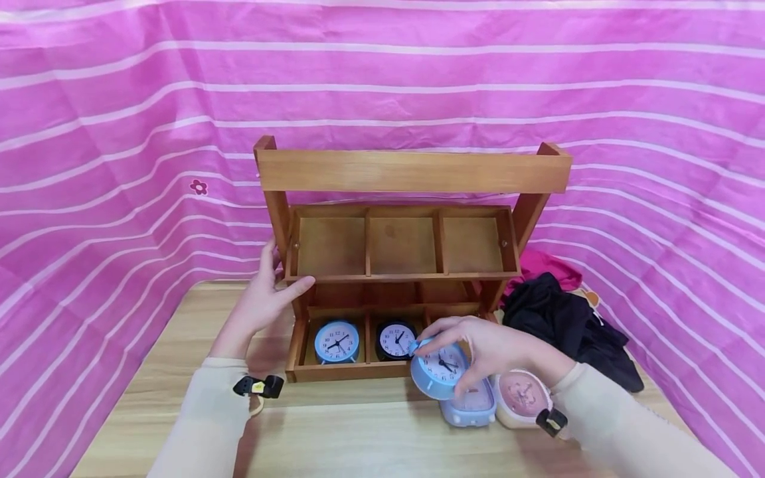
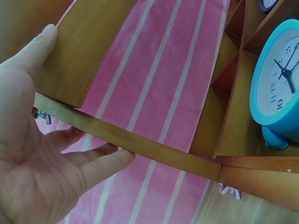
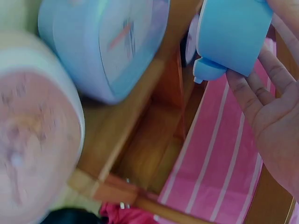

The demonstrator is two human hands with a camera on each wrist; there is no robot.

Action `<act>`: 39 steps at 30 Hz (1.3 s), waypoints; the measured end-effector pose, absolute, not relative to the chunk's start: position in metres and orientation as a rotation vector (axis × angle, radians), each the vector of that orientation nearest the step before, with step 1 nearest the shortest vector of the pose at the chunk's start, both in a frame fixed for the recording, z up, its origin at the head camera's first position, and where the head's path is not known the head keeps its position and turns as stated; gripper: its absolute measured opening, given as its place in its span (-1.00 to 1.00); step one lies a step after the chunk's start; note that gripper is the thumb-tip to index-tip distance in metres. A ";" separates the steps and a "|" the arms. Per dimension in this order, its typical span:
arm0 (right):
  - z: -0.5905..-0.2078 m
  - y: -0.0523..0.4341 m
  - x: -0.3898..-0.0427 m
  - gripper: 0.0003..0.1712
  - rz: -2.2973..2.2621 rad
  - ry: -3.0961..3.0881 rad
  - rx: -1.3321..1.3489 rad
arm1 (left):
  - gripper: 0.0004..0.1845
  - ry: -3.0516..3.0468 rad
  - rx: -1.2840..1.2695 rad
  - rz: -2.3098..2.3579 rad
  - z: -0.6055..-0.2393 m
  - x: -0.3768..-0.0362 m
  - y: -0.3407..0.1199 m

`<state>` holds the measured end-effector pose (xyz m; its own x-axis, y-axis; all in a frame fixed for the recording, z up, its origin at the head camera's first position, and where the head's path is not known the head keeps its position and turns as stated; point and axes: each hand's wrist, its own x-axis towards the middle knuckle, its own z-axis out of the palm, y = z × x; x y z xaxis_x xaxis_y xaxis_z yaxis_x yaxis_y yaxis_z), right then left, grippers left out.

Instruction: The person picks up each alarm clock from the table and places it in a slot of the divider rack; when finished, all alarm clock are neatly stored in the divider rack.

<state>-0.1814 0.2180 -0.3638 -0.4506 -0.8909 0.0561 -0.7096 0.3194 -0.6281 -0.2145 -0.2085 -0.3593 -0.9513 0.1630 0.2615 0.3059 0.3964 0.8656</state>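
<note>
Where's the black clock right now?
In the head view, the black clock sits in the middle compartment of the rack's lower tier, between a blue clock on the left and the light-blue clock in the right hand.

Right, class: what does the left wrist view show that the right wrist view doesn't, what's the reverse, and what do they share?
Only the left wrist view: the left hand touching the wooden rack, and a bright blue clock seated in it.
Only the right wrist view: the right hand holding a light blue clock, a pink-faced clock, a lavender-blue clock, plus black fabric at the bottom edge.
Both: the rack and striped pink cloth.
</note>
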 end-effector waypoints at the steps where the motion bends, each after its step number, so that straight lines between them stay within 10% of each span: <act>1: -0.362 0.220 -0.185 -0.20 -0.849 2.300 -1.434 | 0.11 -2.513 -0.420 -1.599 -0.359 -0.215 -0.209; 39: -0.392 0.269 -0.244 -0.20 -0.730 2.393 -1.127 | 0.09 -2.521 -0.429 -1.550 -0.362 -0.217 -0.208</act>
